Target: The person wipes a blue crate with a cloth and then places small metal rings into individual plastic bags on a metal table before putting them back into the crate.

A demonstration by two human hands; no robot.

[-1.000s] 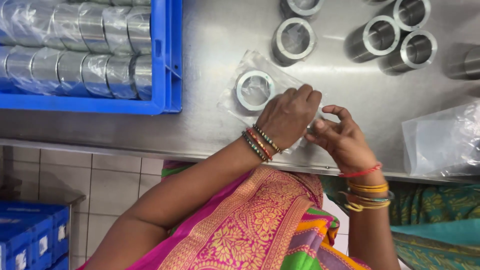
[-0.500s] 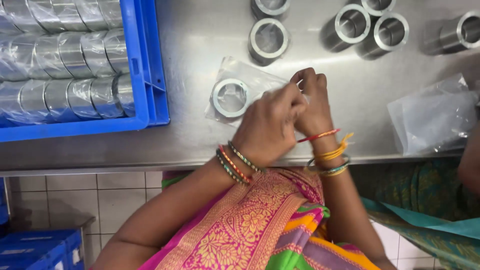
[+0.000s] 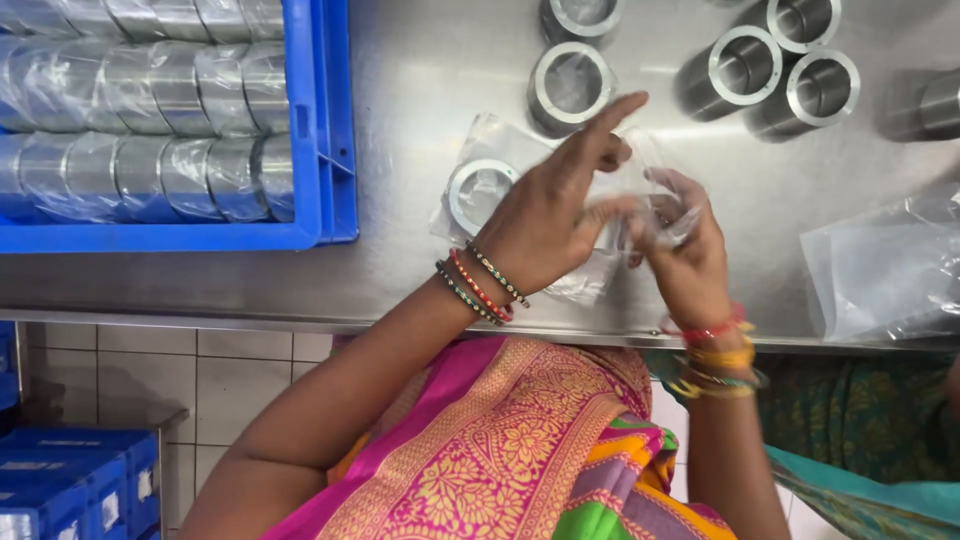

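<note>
Plastic bag (image 3: 560, 200) now lifted, left forefinger outstretched.

Clear plastic bag (image 3: 500, 150) mid-table, clear bag stack (image 3: 880, 270) right

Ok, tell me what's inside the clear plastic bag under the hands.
The clear plastic bag holds one metal ring, lying flat on the steel table. The left hand and right hand cover the bag's right end.
</note>
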